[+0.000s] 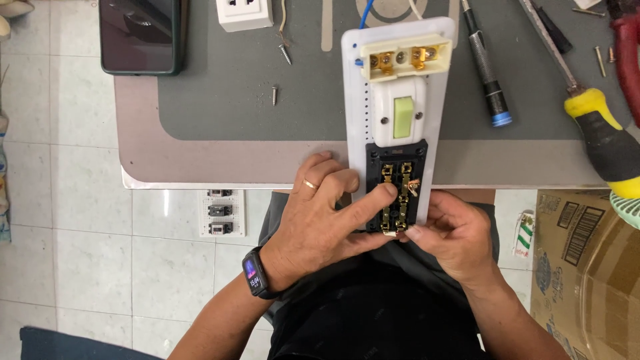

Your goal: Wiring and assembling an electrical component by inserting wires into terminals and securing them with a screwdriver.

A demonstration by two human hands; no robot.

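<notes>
A long white switch board lies across the table's front edge, back side up. It carries a cream terminal block with brass screws, a white switch with a pale green rocker and a black socket module with brass contacts. My left hand, with a ring and a smart band on the wrist, grips the board's near end, and its forefinger presses on the black module. My right hand holds the near end from the right, thumb at the module's bottom edge.
On the grey table top lie a dark phone, a white socket, loose screws, a black screwdriver and a yellow-black screwdriver. A cardboard box stands at the right. Another white board lies on the tiled floor.
</notes>
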